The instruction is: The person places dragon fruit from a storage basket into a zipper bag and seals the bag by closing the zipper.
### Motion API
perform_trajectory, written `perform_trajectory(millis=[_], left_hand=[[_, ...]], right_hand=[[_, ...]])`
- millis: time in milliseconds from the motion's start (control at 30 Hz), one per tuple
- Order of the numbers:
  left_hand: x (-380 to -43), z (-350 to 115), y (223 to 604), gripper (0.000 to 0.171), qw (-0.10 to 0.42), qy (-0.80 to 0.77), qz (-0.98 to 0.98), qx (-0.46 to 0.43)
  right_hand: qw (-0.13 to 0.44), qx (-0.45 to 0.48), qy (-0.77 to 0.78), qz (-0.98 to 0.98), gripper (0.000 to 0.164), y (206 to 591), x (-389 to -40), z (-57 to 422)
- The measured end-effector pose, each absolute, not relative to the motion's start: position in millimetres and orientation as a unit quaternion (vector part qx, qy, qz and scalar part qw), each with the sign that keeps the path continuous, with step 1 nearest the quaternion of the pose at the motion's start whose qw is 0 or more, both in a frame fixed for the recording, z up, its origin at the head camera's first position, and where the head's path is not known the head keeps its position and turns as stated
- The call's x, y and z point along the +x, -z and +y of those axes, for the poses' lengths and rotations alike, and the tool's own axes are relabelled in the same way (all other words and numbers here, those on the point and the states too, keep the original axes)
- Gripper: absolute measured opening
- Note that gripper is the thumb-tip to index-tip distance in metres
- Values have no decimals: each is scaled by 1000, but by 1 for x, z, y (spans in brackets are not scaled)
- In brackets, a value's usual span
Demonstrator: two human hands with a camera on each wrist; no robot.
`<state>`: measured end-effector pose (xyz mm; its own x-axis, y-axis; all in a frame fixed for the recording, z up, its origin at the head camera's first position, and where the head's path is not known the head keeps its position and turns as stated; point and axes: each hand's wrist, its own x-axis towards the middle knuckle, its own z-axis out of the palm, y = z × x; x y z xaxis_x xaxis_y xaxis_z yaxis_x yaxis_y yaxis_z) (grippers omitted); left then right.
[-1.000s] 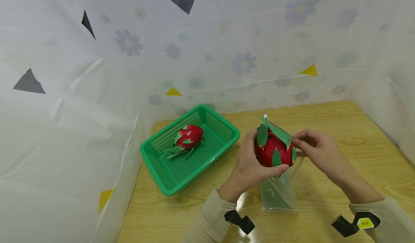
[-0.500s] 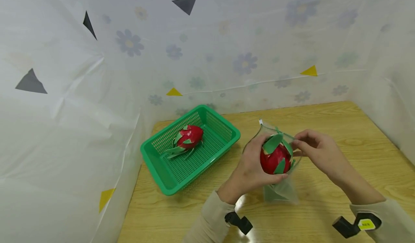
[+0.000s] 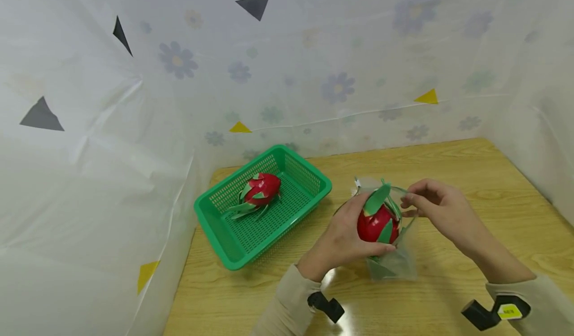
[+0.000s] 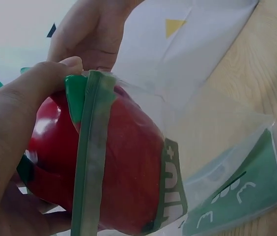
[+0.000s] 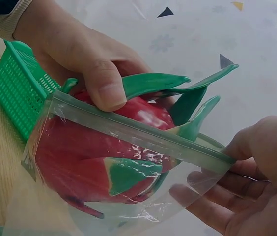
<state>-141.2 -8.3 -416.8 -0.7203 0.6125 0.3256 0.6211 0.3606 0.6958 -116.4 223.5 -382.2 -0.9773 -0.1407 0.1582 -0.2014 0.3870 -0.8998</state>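
My left hand (image 3: 343, 236) grips a red dragon fruit (image 3: 373, 225) with green leafy scales. Its lower part sits inside a clear zip bag (image 3: 394, 267), while the leafy end sticks out past the mouth. The right wrist view shows the bag's green zip strip (image 5: 143, 130) running across the fruit, with the left thumb (image 5: 111, 96) pressing above it. At the right end of that strip, my right hand (image 3: 441, 211) pinches the bag's edge between thumb and fingers. In the left wrist view, the bag's bottom (image 4: 246, 182) has a green printed patch and hangs beyond the fruit.
A green plastic basket (image 3: 224, 246) stands on the wooden table (image 3: 466, 176) to the left of the hands. Another dragon fruit (image 3: 264, 189) lies in it. White plastic sheeting (image 3: 287, 67) with flower prints rises behind and beside the table.
The dragon fruit has gone down into the bag's mouth, leafy end up, and the left hand has lowered with it. The right hand still holds the bag's edge in much the same place.
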Motion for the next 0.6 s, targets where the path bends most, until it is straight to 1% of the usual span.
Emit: perform_trajectory(millis=[267, 500, 600], left_hand=[[-140, -14, 421, 95, -33, 407, -851, -331], [-140, -18, 423, 96, -29, 373, -868, -326], [-139, -19, 423, 97, -35, 363, -874, -321]], right_hand=[[25, 119, -552, -825, 22, 384, -116, 222], [26, 119, -546, -829, 21, 384, -114, 219], [24, 121, -542, -831, 20, 384, -114, 218]])
